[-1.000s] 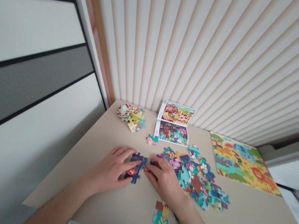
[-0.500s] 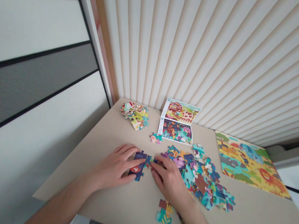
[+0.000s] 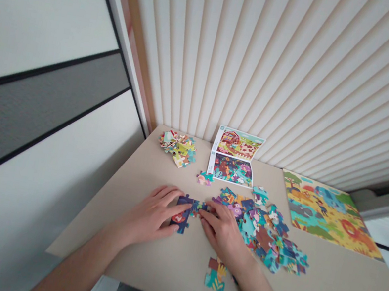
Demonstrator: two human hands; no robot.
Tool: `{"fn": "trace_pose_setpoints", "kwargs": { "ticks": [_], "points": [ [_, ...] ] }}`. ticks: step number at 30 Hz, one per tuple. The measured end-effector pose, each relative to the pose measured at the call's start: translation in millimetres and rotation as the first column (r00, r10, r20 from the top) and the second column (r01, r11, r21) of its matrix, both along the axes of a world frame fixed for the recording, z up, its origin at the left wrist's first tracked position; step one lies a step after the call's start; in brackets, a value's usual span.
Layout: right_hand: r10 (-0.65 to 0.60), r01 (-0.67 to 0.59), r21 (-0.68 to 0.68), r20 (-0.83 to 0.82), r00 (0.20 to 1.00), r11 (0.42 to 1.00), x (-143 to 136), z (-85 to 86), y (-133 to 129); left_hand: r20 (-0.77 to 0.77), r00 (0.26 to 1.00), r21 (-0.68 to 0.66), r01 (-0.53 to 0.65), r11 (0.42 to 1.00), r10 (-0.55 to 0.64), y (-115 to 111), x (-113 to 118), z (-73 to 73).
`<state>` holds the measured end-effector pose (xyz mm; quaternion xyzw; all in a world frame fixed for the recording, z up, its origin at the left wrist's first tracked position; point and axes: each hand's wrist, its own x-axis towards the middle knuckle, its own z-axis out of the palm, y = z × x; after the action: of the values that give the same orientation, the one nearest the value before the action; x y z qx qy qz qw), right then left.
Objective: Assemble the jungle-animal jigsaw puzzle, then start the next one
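My left hand [image 3: 158, 210] rests on joined dark blue puzzle pieces [image 3: 182, 227] with a red figure. Its index finger and thumb lie across them and hold them against the table. My right hand [image 3: 225, 227] has its fingertips on a smaller blue and green puzzle piece [image 3: 199, 206], which lies right against the dark blue ones. Whether the two are fully locked together I cannot tell. Below my right wrist lies a teal and brown puzzle section [image 3: 215, 280] with yellow leaves, partly covered by the arm.
A heap of loose puzzle pieces [image 3: 262, 230] spreads right of my right hand. Another pile [image 3: 179, 149] sits at the back left. Behind are a picture leaflet [image 3: 233, 170] and a loose pink-teal piece [image 3: 205, 178]. An animal puzzle [image 3: 329, 212] lies at the right.
The blue and green piece under my right hand has closed up against the dark blue pieces. More of it shows now. My left hand has barely moved, and the view has shifted slightly.
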<state>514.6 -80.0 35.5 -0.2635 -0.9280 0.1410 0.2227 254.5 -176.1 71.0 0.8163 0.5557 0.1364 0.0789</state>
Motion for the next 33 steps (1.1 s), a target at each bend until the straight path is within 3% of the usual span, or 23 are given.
{"fn": "trace_pose_setpoints", "kwargs": {
  "ticks": [7, 25, 33],
  "points": [
    [0.009, -0.008, 0.023, -0.025, 1.000, 1.000, -1.4, -6.2, 1.1, 0.010, 1.000, -0.012, 0.003, 1.000, -0.003, 0.5, -0.2, 0.7],
    [-0.027, 0.027, 0.039, -0.001, 1.000, 0.999, -2.8, 1.9, -5.5, 0.014, 1.000, -0.004, -0.016, 1.000, 0.016, 0.6, 0.8, 2.4],
    [-0.159, 0.159, -0.014, -0.141, 0.977, 0.987, 23.1, 9.2, 5.3, 0.020, 1.000, -0.007, -0.019, 1.000, 0.019, 0.1, -1.3, -1.3]
  ]
}}
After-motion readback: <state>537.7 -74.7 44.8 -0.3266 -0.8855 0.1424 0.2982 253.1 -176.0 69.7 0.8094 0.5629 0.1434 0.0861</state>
